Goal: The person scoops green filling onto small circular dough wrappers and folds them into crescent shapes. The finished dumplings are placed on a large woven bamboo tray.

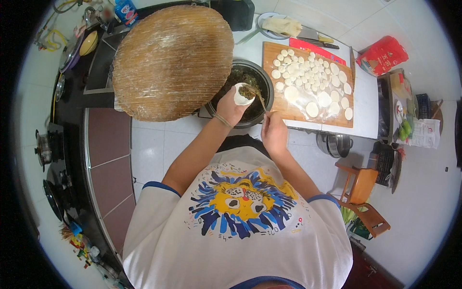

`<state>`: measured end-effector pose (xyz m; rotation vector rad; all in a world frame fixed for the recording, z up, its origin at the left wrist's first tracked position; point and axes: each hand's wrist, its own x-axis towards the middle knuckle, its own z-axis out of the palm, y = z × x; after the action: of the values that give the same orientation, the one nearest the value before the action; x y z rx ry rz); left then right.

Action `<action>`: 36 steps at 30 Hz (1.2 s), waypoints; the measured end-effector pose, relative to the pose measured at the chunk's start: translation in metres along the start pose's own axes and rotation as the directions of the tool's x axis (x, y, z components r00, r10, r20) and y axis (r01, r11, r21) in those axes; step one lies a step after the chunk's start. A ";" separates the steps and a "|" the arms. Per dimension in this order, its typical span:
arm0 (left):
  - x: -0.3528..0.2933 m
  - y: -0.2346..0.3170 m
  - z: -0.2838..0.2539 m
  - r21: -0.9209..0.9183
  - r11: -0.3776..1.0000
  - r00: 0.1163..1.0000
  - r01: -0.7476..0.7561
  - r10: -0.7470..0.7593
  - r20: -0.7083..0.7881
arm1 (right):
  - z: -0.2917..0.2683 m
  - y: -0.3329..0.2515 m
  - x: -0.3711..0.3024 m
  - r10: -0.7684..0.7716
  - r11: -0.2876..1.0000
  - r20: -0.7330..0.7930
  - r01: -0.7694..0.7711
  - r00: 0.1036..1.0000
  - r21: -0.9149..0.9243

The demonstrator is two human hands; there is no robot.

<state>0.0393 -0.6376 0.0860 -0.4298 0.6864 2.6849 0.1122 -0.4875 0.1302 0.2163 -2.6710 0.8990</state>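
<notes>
My left hand (230, 107) is closed around a white dumpling wrapper (240, 99), cupped with a dark green chopped filling (245, 92) in it. Pinched in my right hand (275, 129) is the handle of a slim spoon (262, 101), its far end at the filling in the wrapper. Both hands are over the near side of a dark round pot (268, 83) that contains more of the green filling. To the right, a wooden board (308, 119) dusted with flour carries several small dough pieces (313, 67) and flat round wrappers (312, 109).
A large round woven tray (173, 62) lies left of the pot, partly over the sink (98, 72). Behind the board are a knife (317, 43) and a bowl with a cloth (281, 25). A red bag (383, 55) stands far right; a wooden chair (361, 185) is below.
</notes>
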 end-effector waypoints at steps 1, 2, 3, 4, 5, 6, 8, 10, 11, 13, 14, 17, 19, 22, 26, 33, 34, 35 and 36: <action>0.001 0.000 0.002 -0.091 0.996 0.999 0.018 -0.022 -0.043 | 0.001 -0.002 -0.001 -0.008 1.000 0.010 0.008 1.000 -0.003; 0.001 -0.001 0.004 -0.110 0.994 0.996 0.011 -0.021 -0.090 | 0.002 -0.005 -0.001 -0.029 1.000 0.012 0.029 1.000 -0.003; 0.000 0.000 0.010 -0.129 0.992 0.990 0.004 -0.022 -0.137 | 0.003 -0.008 -0.002 -0.050 0.999 0.013 0.050 0.999 -0.004; -0.001 0.002 0.015 -0.147 0.989 0.983 -0.004 -0.023 -0.183 | 0.003 -0.009 -0.002 -0.071 0.997 0.014 0.071 0.997 -0.004; -0.002 0.004 0.017 -0.156 0.988 0.985 0.007 -0.034 -0.170 | 0.002 -0.010 -0.001 -0.085 0.996 0.003 0.085 0.996 -0.003; -0.004 0.007 0.019 -0.165 0.986 0.986 0.018 -0.044 -0.158 | 0.003 -0.010 0.000 -0.099 0.995 -0.006 0.099 0.995 0.000; -0.005 0.010 0.017 -0.189 0.981 0.991 0.049 -0.071 -0.110 | 0.000 -0.011 0.003 -0.092 0.996 -0.011 0.092 0.996 0.007; -0.004 0.012 0.009 -0.215 0.972 0.994 0.091 -0.101 -0.035 | -0.010 -0.010 0.008 -0.051 0.999 -0.002 0.051 0.999 0.014; -0.001 0.012 -0.001 0.165 0.985 0.997 -0.054 0.044 0.068 | -0.015 -0.009 0.011 -0.031 0.996 0.003 0.031 1.000 0.084; -0.001 0.015 -0.010 0.697 0.643 0.943 -0.318 0.136 0.305 | -0.027 -0.008 0.021 0.010 0.976 0.015 -0.013 1.000 0.218; -0.002 0.016 -0.014 0.820 0.397 0.910 -0.412 0.133 0.393 | -0.033 -0.006 0.026 0.070 0.961 0.040 -0.078 0.997 0.266; -0.014 0.029 0.002 0.840 0.384 0.915 -0.384 0.039 0.400 | -0.056 0.006 0.042 0.130 0.926 0.161 -0.178 0.978 0.332; -0.012 0.028 -0.003 0.433 0.881 0.907 -0.188 -0.013 0.421 | -0.065 0.017 0.051 0.132 0.928 0.135 -0.170 0.982 0.332; -0.014 0.032 0.005 -0.081 0.983 0.976 0.163 -0.149 0.157 | -0.065 0.018 0.052 0.145 0.932 0.145 -0.184 0.979 0.312; -0.017 0.032 0.010 -0.050 0.989 0.983 0.137 -0.130 0.126 | -0.051 0.013 0.043 0.143 0.944 0.162 -0.184 0.976 0.275; -0.021 0.034 0.008 -0.090 0.988 0.991 0.125 -0.119 0.068 | -0.038 0.021 0.034 0.166 0.985 0.068 -0.169 0.984 0.035; -0.022 0.035 0.008 -0.091 0.988 0.991 0.123 -0.118 0.060 | -0.038 0.021 0.034 0.175 0.983 0.047 -0.177 0.983 0.047; -0.021 0.035 0.009 -0.092 0.988 0.991 0.125 -0.120 0.064 | -0.040 0.019 0.034 0.177 0.979 0.056 -0.182 0.983 0.096; -0.022 0.035 0.009 -0.092 0.987 0.990 0.128 -0.122 0.066 | -0.043 0.016 0.035 0.180 0.971 0.065 -0.187 0.982 0.146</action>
<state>0.0434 -0.6671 0.1159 -0.4004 0.4970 2.6080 0.0867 -0.4502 0.1658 0.0256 -2.7047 1.1699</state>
